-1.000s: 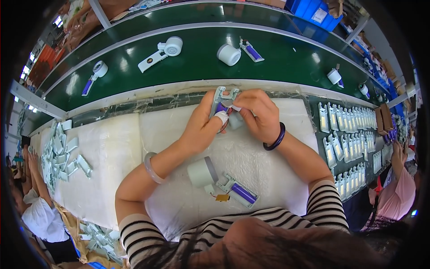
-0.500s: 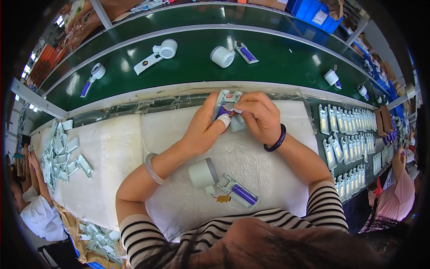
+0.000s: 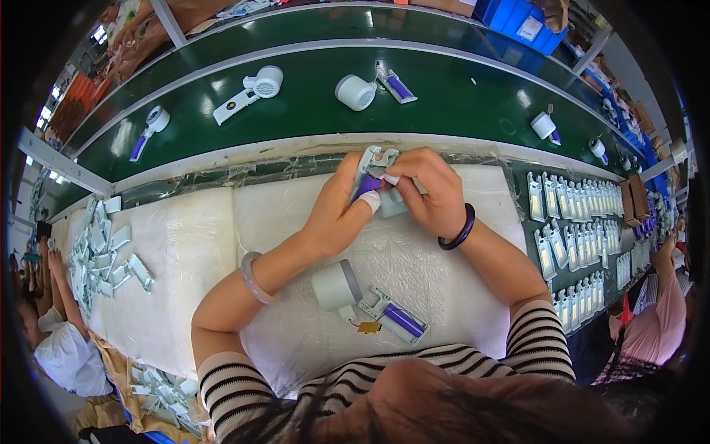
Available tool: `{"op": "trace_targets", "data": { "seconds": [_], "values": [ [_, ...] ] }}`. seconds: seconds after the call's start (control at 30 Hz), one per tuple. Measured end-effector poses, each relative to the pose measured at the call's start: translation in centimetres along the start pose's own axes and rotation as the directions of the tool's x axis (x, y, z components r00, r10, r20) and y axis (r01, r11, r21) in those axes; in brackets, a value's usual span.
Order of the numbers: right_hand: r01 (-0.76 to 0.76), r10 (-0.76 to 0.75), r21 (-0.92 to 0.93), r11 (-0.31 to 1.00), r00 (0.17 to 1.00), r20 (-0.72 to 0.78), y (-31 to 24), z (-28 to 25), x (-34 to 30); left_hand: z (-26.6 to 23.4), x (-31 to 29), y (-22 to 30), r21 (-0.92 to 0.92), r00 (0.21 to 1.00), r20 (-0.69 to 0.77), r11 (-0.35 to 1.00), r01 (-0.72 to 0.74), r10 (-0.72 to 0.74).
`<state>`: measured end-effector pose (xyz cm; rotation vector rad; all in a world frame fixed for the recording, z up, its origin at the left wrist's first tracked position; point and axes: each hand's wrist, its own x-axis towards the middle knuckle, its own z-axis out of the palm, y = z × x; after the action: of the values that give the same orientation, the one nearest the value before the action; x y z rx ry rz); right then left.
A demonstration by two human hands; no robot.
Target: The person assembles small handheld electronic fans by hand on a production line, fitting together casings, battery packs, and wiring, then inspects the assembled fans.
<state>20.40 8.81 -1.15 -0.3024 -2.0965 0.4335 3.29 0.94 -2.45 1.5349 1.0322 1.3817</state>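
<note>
My left hand [image 3: 334,214], its thumb wrapped in white, grips a pale green handle shell [image 3: 365,160] with a purple battery [image 3: 367,185] in it. At the shell's upper end, my right hand [image 3: 435,194] has thumb and fingers pinched on a small part, mostly covered by the fingertips. A pale round housing [image 3: 392,205] shows partly beneath my hands. Closer to me on the plastic-covered mat lie a pale green cylindrical housing [image 3: 332,287], a wired small yellowish board [image 3: 368,327] and another open handle shell [image 3: 386,302] with a purple battery.
Beyond the mat, a green conveyor belt [image 3: 296,122] carries pale housings [image 3: 355,93] and handles. Loose shell pieces [image 3: 100,248] pile up at left. Handle shells [image 3: 573,196] stand in rows at right. Other people's arms [image 3: 63,285] show at both sides.
Things on the belt have shifted slightly left. The shell in my left hand has turned a little, showing more of the battery. My right fingers remain at its upper end.
</note>
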Motion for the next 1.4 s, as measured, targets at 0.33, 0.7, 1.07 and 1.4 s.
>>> {"op": "trace_targets", "data": {
  "seconds": [0.33, 0.7, 1.07, 1.4],
  "values": [
    [0.043, -0.043, -0.026, 0.999, 0.999, 0.003, 0.1, -0.1, 0.2, 0.1, 0.0, 0.5, -0.015, 0.997, 0.061, 0.999, 0.052, -0.051],
    [0.102, -0.100, -0.060, 0.993, 0.994, 0.041, 0.0, -0.5, 0.7, 0.3, 0.1, 1.2, 0.042, 0.999, 0.033, 0.999, 0.033, -0.034],
    [0.100, -0.098, -0.026, 0.995, 0.993, 0.061, 0.3, -0.6, 0.8, 0.2, 0.3, 1.2, -0.008, 0.995, 0.050, 0.996, 0.084, -0.084],
    [0.112, -0.110, -0.072, 0.991, 0.993, 0.030, -0.4, -0.2, 0.5, 0.2, 0.1, 1.3, 0.029, 0.996, 0.040, 0.997, 0.075, -0.077]
  ]
}}
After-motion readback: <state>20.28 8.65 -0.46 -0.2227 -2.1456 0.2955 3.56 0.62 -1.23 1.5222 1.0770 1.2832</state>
